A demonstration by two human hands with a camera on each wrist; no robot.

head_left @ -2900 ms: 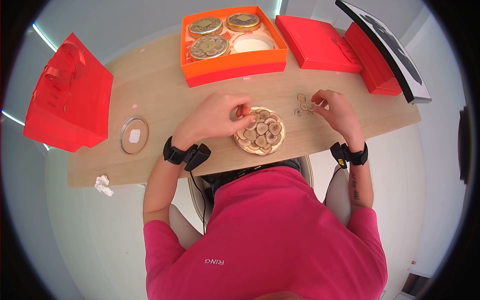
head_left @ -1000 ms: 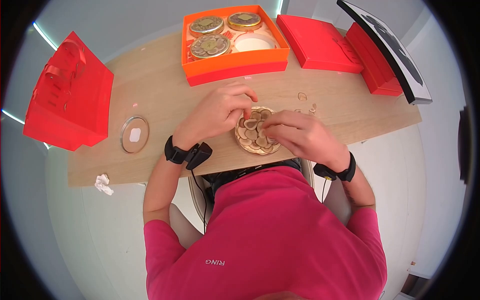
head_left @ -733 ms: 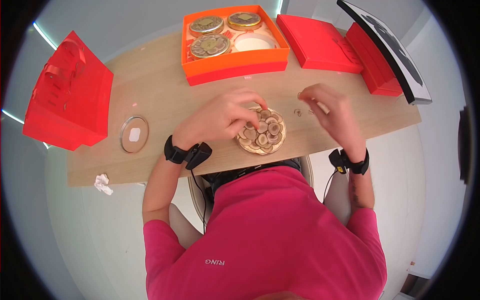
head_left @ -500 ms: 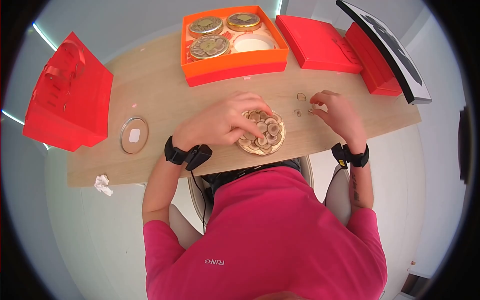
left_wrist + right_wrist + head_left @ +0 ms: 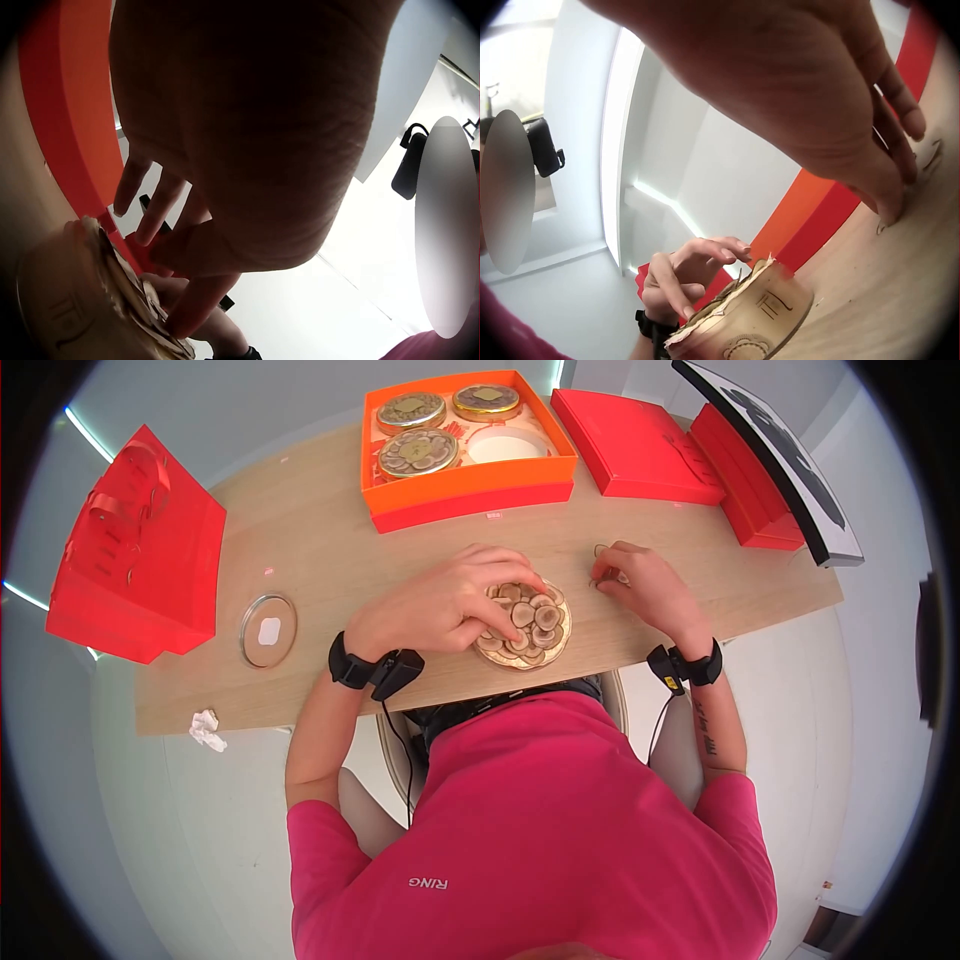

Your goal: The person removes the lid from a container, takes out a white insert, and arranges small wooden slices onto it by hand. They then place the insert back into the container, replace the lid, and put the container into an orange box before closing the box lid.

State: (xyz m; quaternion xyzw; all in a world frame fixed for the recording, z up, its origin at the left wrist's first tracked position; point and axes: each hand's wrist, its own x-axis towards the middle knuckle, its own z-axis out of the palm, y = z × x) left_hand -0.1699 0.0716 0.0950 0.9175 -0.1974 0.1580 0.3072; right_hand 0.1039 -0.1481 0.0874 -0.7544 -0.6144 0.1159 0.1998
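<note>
A round gold-toned tub [image 5: 769, 315] stands near the table's front edge, heaped with thin brown dried slices [image 5: 524, 616]. My left hand [image 5: 440, 600] reaches over its left side, with the index finger and thumb spread and their tips on the slices. To the right, my right hand [image 5: 645, 585] is low at the tabletop. Its thumb and fingertips come together at a small dried slice [image 5: 880, 227], and another loose slice [image 5: 932, 156] lies beyond the fingers. In the head view the right fingers partly hide the loose slices.
An orange-red box [image 5: 470, 505] at the back holds several round tins [image 5: 418, 453] beside a vacant round slot. A red box lid [image 5: 630, 450] lies to its right. On the left are a red gift bag [image 5: 140, 560], a round lid [image 5: 268, 632] and crumpled tissue [image 5: 207, 729].
My right hand has gone to the tub, returned to the loose slices, and shifted slightly left among them. My left hand has moved a little right over the tub, its fingers spreading.
</note>
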